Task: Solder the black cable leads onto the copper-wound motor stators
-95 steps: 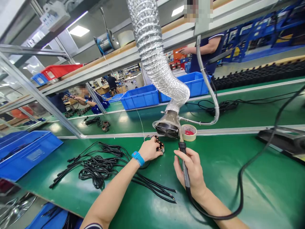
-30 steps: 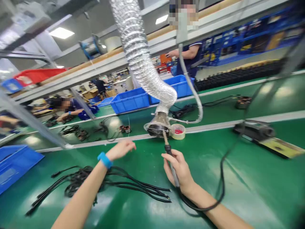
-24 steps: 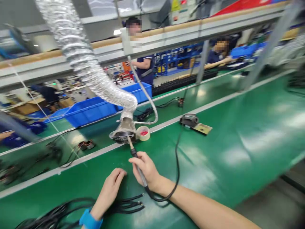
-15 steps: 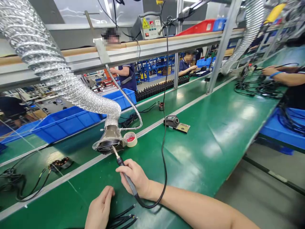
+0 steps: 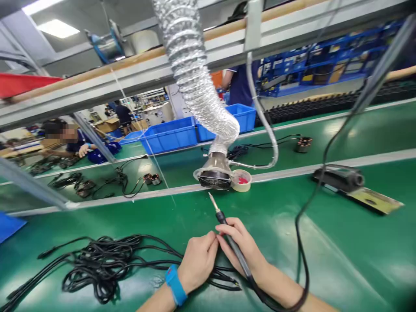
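Observation:
In my right hand (image 5: 242, 245) is a soldering iron (image 5: 236, 248), held like a pen with its bare metal tip pointing up and away, towards the fume hood. My left hand (image 5: 199, 260), with a blue wristband, is closed in a pinch, its fingertips close to those of my right hand. What sits in that pinch is hidden. Black cables (image 5: 107, 264) lie coiled on the green bench to the left. Their ends run beneath my left hand and come out below my right hand, with stripped wire tips (image 5: 236, 284).
A silver extraction hose (image 5: 198, 78) hangs down to a hood (image 5: 215, 178) beside a tape roll (image 5: 241, 186) holding something red. An iron stand (image 5: 341, 177) is at right. Blue bins (image 5: 172, 136) and copper-wound coils (image 5: 303, 145) lie beyond the strip. People work behind.
The view has swung left, bringing the cable pile into sight. My hands have come together; before, the left was lower and apart. The iron's tip now shows clear of the hood.

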Action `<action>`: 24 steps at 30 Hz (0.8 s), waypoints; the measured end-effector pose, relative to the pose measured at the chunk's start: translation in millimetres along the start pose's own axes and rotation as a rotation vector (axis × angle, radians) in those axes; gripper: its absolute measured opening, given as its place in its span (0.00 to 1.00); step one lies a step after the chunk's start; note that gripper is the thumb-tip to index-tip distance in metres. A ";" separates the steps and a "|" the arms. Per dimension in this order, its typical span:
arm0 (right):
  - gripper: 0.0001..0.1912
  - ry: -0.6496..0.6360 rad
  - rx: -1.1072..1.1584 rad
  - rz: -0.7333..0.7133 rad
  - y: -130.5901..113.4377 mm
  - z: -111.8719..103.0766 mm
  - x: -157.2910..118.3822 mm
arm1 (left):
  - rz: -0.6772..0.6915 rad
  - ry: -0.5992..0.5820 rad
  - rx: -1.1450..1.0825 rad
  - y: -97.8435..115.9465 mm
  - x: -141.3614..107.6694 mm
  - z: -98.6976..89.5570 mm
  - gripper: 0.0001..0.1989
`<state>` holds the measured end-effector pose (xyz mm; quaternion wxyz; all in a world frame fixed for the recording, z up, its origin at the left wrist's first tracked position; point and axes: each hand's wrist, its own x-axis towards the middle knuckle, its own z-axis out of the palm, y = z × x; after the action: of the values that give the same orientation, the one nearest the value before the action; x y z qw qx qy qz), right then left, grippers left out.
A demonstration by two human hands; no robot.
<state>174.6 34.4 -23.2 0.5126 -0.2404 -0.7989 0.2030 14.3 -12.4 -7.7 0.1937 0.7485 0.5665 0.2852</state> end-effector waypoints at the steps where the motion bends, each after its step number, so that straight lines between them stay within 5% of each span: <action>1: 0.18 -0.012 0.006 0.003 0.8 1.5 -0.4 | 0.011 0.002 0.022 0.3 -0.5 -1.7 0.13; 24: 0.16 -0.077 -0.128 -0.015 1.9 14.5 4.4 | 0.056 -0.028 0.236 -12.0 0.4 -16.4 0.10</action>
<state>160.1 37.4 -26.8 0.4666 -0.2587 -0.8311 0.1569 -5.1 -9.2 -2.5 0.1039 0.7856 0.5721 0.2115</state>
